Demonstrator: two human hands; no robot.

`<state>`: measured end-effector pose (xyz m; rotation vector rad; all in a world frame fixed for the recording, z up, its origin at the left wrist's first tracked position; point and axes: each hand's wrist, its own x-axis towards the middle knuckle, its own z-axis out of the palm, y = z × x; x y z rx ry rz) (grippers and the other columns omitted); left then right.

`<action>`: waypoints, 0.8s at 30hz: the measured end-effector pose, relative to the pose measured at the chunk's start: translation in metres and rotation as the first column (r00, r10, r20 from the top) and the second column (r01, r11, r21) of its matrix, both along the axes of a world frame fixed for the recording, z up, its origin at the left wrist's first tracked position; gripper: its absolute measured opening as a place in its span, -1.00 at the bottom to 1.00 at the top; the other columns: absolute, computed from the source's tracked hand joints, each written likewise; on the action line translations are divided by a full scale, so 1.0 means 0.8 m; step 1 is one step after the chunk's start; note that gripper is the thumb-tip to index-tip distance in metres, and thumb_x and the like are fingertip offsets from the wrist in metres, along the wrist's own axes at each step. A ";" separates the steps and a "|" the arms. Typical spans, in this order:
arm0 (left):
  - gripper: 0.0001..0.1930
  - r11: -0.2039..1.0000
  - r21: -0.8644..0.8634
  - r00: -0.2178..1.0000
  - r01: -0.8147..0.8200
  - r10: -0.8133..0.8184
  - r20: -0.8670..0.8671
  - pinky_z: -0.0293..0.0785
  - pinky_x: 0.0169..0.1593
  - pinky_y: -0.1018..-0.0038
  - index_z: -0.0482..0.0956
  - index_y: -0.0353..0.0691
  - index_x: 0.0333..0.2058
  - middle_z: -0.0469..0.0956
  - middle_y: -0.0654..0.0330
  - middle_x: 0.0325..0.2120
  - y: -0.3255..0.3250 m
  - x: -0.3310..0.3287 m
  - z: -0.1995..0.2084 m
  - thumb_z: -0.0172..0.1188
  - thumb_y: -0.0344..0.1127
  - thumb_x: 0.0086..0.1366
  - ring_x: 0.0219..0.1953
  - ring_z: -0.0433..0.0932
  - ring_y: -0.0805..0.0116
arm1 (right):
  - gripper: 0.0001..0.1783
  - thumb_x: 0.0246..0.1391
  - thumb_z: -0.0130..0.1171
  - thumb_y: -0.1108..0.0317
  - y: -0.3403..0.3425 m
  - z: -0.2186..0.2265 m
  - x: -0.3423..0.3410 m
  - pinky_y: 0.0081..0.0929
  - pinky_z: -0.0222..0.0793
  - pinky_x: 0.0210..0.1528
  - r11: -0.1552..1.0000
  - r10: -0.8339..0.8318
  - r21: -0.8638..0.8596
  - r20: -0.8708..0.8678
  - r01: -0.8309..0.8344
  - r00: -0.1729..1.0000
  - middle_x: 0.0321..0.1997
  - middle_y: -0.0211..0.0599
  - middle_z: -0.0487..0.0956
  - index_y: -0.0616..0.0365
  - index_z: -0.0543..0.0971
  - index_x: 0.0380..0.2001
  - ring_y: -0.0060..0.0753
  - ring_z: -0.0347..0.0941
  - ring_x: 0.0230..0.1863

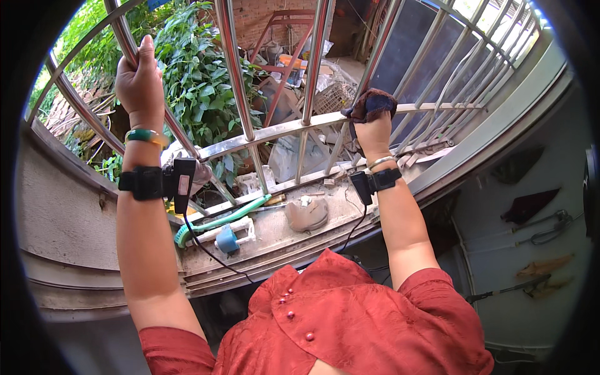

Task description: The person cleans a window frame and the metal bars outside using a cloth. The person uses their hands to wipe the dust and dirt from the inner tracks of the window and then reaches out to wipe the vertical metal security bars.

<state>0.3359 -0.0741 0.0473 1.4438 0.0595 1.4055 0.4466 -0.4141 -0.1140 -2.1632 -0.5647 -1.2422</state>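
Note:
My left hand (140,84) is raised at the upper left, its fingers wrapped round an upright metal bar (122,32) of the window grille, thumb pointing up. Over to the right, my right hand (374,132) holds a dark brown cloth (375,105) bunched up against the grille. The cloth touches the grille around where an upright bar meets the pale horizontal rail (281,130); it covers most of my right fingers. A green bangle and a black strap are on my left wrist, a light bangle and another black strap on my right.
Below the grille runs a dusty window sill (275,240). On it lie a green curved brush-like tool (219,222), a blue roll-shaped piece (227,239) and a rounded brownish object (306,214). Leafy vines (200,87) and clutter stand beyond the bars. Cables hang from both wrist straps.

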 end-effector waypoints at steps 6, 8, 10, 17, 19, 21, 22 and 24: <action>-0.69 0.997 -0.028 0.997 0.067 -0.067 0.026 -0.04 -0.74 0.71 0.27 -0.04 -0.65 0.16 0.48 -0.80 0.003 0.006 -0.003 0.15 -0.14 0.16 -0.80 0.08 0.71 | -0.60 -0.30 0.26 0.30 -0.001 -0.037 -0.038 -0.27 0.32 -0.13 0.973 0.188 0.161 -0.146 -0.164 0.971 -0.29 -0.06 0.48 0.11 0.48 -0.27 0.05 0.39 -0.22; -0.71 0.995 -0.025 0.995 0.094 -0.094 -0.011 0.05 -0.72 0.71 0.33 -0.10 -0.63 0.23 0.45 -0.78 0.008 0.002 -0.009 0.16 -0.13 0.15 -0.77 0.15 0.70 | -0.63 -0.30 0.25 0.34 0.001 -0.078 -0.054 -0.28 0.34 -0.17 0.965 0.253 0.161 -0.343 -0.209 0.904 -0.32 -0.07 0.50 0.11 0.49 -0.30 0.07 0.40 -0.27; -0.72 0.993 -0.026 0.993 0.113 -0.114 -0.022 0.14 -0.69 0.71 0.39 -0.15 -0.60 0.29 0.41 -0.77 0.018 0.002 -0.006 0.16 -0.12 0.15 -0.75 0.22 0.68 | -0.68 -0.27 0.26 0.38 0.019 -0.099 -0.074 -0.38 0.35 -0.18 0.930 0.338 0.280 -0.411 -0.236 0.846 -0.34 -0.05 0.50 0.09 0.49 -0.32 0.00 0.43 -0.27; -0.72 0.991 -0.023 0.991 0.130 -0.130 -0.025 0.14 -0.70 0.74 0.38 -0.15 -0.59 0.29 0.41 -0.75 0.018 0.004 -0.007 0.17 -0.13 0.14 -0.75 0.21 0.69 | -0.58 -0.28 0.19 0.66 0.034 -0.001 -0.089 -0.55 0.33 -0.16 0.752 0.587 0.473 -0.165 -0.459 0.792 -0.35 -0.38 0.46 0.21 0.40 -0.24 -0.51 0.39 -0.31; -0.71 0.994 -0.041 0.994 0.103 -0.104 -0.021 0.05 -0.72 0.72 0.31 -0.09 -0.62 0.22 0.45 -0.78 0.008 -0.002 -0.006 0.15 -0.15 0.16 -0.77 0.14 0.71 | -0.51 -0.31 0.24 0.67 0.049 0.039 -0.081 -0.53 0.31 -0.11 0.685 0.681 0.484 -0.157 -0.545 0.716 -0.30 -0.37 0.44 0.26 0.36 -0.20 -0.51 0.36 -0.24; -0.70 0.995 -0.054 0.996 0.088 -0.088 -0.004 -0.04 -0.74 0.71 0.26 -0.04 -0.65 0.15 0.49 -0.79 0.002 -0.006 0.001 0.15 -0.18 0.17 -0.79 0.07 0.72 | -0.52 -0.30 0.27 0.60 0.057 0.060 -0.059 -0.56 0.31 -0.12 0.721 0.685 0.424 -0.311 -0.548 0.659 -0.31 -0.39 0.44 0.26 0.36 -0.20 -0.53 0.36 -0.24; -0.70 0.994 -0.049 0.995 0.099 -0.099 0.004 -0.03 -0.73 0.72 0.26 -0.04 -0.64 0.16 0.49 -0.80 0.002 -0.004 0.000 0.15 -0.18 0.17 -0.79 0.08 0.72 | -0.52 -0.30 0.29 0.55 0.057 0.048 -0.036 -0.57 0.31 -0.13 0.822 0.569 0.299 -0.478 -0.485 0.669 -0.31 -0.40 0.44 0.27 0.37 -0.21 -0.53 0.37 -0.25; -0.70 0.993 -0.044 0.994 0.111 -0.110 0.012 -0.02 -0.73 0.72 0.26 -0.04 -0.64 0.16 0.48 -0.80 -0.008 0.007 -0.003 0.15 -0.18 0.17 -0.79 0.09 0.72 | -0.56 -0.31 0.33 0.40 0.059 0.032 -0.027 -0.57 0.34 -0.22 0.893 0.409 0.088 -0.567 -0.441 0.715 -0.36 -0.29 0.52 0.24 0.43 -0.28 -0.49 0.43 -0.32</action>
